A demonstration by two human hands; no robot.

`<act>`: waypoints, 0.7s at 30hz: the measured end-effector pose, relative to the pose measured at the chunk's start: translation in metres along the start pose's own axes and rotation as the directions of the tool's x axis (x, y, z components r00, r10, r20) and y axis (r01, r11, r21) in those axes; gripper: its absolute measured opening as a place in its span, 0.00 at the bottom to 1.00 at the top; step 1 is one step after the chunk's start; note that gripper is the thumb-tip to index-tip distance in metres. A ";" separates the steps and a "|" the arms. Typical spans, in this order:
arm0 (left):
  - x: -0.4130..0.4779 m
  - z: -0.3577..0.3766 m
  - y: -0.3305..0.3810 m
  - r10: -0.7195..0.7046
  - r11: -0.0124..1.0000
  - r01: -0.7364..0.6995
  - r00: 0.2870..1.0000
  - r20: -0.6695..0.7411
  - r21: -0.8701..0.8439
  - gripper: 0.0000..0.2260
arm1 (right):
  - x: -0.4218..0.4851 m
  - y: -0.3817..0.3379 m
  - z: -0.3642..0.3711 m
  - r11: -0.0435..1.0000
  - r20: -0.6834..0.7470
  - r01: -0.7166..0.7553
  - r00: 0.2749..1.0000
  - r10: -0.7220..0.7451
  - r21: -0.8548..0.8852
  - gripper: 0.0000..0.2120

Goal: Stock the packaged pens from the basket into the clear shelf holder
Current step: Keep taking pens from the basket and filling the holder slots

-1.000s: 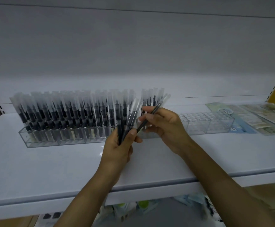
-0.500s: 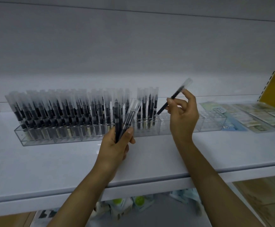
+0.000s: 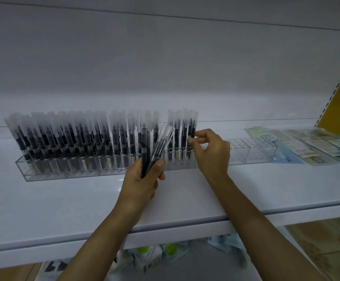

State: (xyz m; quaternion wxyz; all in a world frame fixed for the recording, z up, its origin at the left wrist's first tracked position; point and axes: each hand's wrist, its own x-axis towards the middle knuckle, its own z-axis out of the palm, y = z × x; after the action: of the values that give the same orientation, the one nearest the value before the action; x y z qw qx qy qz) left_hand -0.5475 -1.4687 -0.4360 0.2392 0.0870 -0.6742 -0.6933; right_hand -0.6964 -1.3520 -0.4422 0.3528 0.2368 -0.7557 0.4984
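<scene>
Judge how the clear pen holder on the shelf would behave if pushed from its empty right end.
The clear holder is probably stiff: its straight, sharp-edged walls look like rigid plastic. Long and low on the glossy shelf, it would likely slide, not tip. With packaged pens crowding its left part, the lighter right end might swing first.

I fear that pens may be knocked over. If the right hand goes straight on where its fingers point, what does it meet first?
The right hand points left, pinching the rightmost packaged pen in the clear holder; first it would probably meet the neighbouring pens; depth unclear.
</scene>
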 end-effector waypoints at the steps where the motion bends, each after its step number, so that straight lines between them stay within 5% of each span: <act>1: 0.000 0.000 0.000 0.000 1.000 0.000 1.000 -0.002 0.001 0.06 | -0.001 0.000 0.000 1.000 0.000 0.005 1.000 -0.005 -0.014 0.07; 18: 0.002 0.000 -0.003 -0.006 1.000 0.006 1.000 -0.006 0.027 0.07 | -0.002 -0.006 -0.002 0.999 0.056 -0.035 0.998 0.034 0.025 0.10; 21: 0.002 -0.001 -0.003 -0.022 1.000 0.022 1.000 0.006 -0.019 0.08 | 0.000 -0.013 -0.009 0.997 -0.064 -0.038 0.997 0.042 0.073 0.09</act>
State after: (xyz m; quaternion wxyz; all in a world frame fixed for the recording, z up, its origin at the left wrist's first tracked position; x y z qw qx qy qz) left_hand -0.5495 -1.4703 -0.4382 0.2303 0.0899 -0.6671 -0.7027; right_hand -0.6846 -1.3485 -0.4320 0.3588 0.2176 -0.7299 0.5396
